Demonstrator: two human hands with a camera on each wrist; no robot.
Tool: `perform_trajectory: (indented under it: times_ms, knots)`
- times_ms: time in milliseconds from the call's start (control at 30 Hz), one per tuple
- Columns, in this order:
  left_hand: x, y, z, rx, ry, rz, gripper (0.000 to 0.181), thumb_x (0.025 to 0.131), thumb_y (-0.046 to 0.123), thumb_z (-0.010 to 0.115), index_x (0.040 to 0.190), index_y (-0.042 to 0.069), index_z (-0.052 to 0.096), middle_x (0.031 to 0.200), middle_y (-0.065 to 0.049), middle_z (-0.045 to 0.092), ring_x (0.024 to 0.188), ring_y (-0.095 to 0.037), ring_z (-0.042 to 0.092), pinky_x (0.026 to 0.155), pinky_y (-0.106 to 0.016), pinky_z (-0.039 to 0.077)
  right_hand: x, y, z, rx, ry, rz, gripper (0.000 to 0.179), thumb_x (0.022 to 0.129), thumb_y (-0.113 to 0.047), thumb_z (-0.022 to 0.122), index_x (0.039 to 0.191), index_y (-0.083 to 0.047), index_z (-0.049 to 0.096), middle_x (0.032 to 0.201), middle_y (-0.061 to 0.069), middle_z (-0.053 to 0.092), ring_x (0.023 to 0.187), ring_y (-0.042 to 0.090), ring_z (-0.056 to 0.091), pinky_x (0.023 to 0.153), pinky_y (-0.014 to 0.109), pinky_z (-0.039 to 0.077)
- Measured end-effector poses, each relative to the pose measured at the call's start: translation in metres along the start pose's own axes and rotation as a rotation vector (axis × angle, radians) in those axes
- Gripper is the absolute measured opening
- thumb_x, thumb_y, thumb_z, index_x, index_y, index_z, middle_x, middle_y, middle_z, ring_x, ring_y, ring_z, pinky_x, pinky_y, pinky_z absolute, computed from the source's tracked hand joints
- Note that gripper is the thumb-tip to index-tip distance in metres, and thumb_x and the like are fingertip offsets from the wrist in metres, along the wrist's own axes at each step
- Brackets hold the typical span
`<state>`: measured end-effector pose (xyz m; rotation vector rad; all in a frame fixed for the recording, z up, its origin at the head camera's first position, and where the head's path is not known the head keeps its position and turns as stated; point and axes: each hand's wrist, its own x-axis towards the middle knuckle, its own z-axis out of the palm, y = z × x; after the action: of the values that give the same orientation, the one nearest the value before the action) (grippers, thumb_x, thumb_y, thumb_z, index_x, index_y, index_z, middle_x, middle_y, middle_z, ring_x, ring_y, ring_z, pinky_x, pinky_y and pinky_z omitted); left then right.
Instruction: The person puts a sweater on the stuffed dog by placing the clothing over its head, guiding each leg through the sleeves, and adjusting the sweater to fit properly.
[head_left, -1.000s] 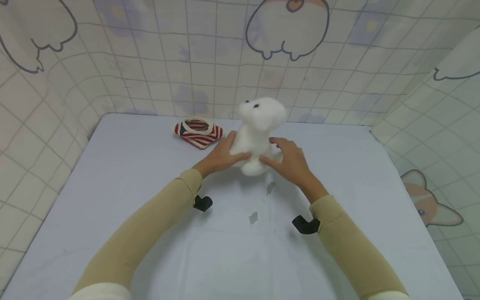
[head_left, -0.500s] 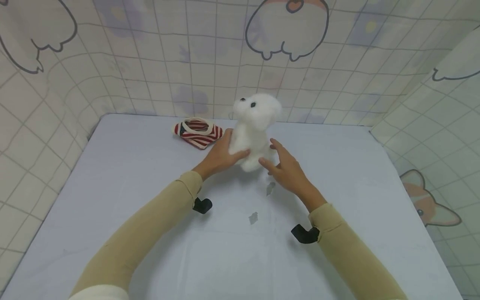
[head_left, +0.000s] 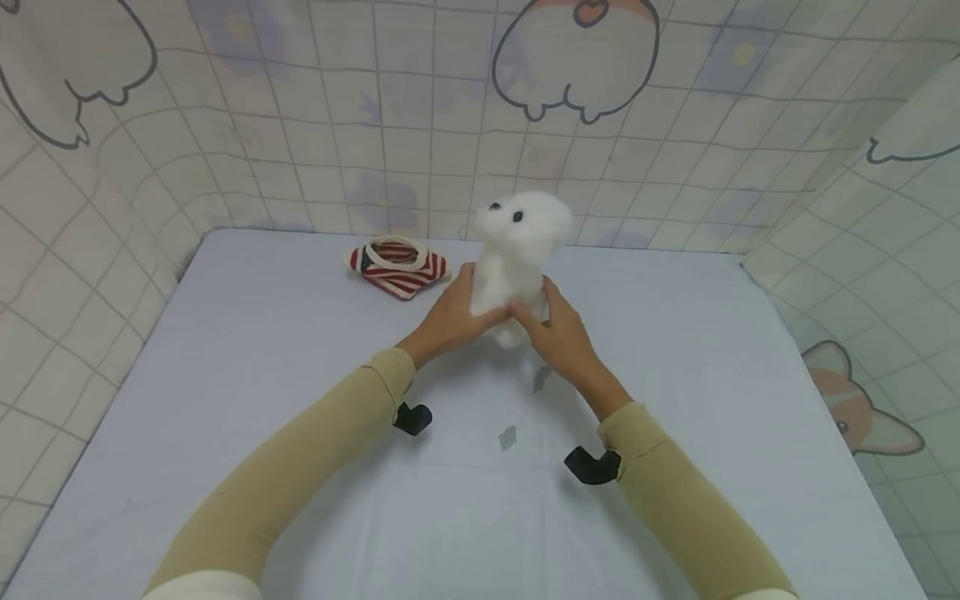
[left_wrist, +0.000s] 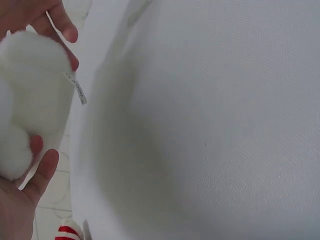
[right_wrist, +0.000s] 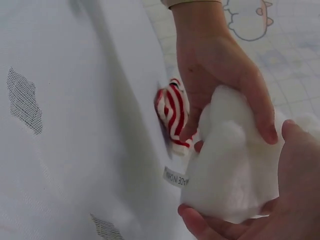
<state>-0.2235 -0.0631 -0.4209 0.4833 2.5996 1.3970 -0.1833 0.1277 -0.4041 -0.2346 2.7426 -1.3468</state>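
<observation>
While each hand [head_left: 452, 318] [head_left: 557, 329] grips the white plush [head_left: 510, 279], its tag [right_wrist: 175, 177] reads "MADE IN".

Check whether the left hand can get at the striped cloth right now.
Probably yes, but the left hand grips the plush and would need to let go first. The striped cloth lies beside it, with nothing visible between. The right hand also holds the plush.

Dim, diffuse light greys the flat, lavender-white desk [head_left: 465, 517], with a soft shadow at 4 o'clock of the long beige fabric left sleeve [head_left: 292, 467]. The left wrist view's broad shadow blurs between 11 and 6 o'clock; the fluffy white plush animal [right_wrist: 225, 170] looks soft-edged.
</observation>
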Motion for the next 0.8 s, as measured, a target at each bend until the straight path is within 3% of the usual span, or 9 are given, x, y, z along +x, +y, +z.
perform_trajectory:
  times_ms: [167,467,667,800]
  knots:
    - [-0.001,-0.001,0.0,0.003,-0.043,0.006,0.099,0.079,0.06,0.068,0.149,0.011,0.019,0.144,-0.01,0.042,0.127,-0.023,0.047,0.106,-0.047,0.042,0.0,-0.004,-0.002,0.027,-0.022,0.039,0.09,0.087,-0.068,0.05,0.155,-0.019,0.016,0.153,0.008,0.037,0.137,0.027,0.043,0.107,0.052,0.041]
    - [-0.006,-0.001,-0.005,-0.024,-0.186,0.052,0.114,0.069,0.06,0.078,0.154,0.023,0.012,0.148,0.0,0.039,0.129,-0.015,0.045,0.107,-0.045,0.041,0.003,-0.002,-0.007,0.062,-0.049,0.093,0.098,0.08,-0.061,0.067,0.153,-0.017,0.018,0.152,0.007,0.038,0.139,0.027,0.039,0.109,0.053,0.038]
    - [-0.007,-0.001,-0.01,0.028,-0.249,0.081,0.113,0.073,0.064,0.072,0.155,0.033,0.001,0.16,0.002,0.024,0.144,-0.017,0.03,0.115,-0.047,0.031,0.007,0.006,-0.009,0.124,-0.064,0.03,0.096,0.077,-0.05,0.077,0.151,-0.023,0.022,0.15,0.003,0.039,0.139,0.025,0.037,0.112,0.053,0.034]
    - [-0.008,-0.002,-0.015,0.087,-0.27,0.062,0.098,0.082,0.063,0.063,0.156,0.032,0.005,0.162,0.003,0.021,0.146,-0.019,0.028,0.114,-0.046,0.033,0.008,0.01,-0.015,0.133,-0.084,0.075,0.094,0.079,-0.044,0.076,0.151,-0.017,0.023,0.152,0.008,0.038,0.143,0.027,0.033,0.115,0.054,0.028]
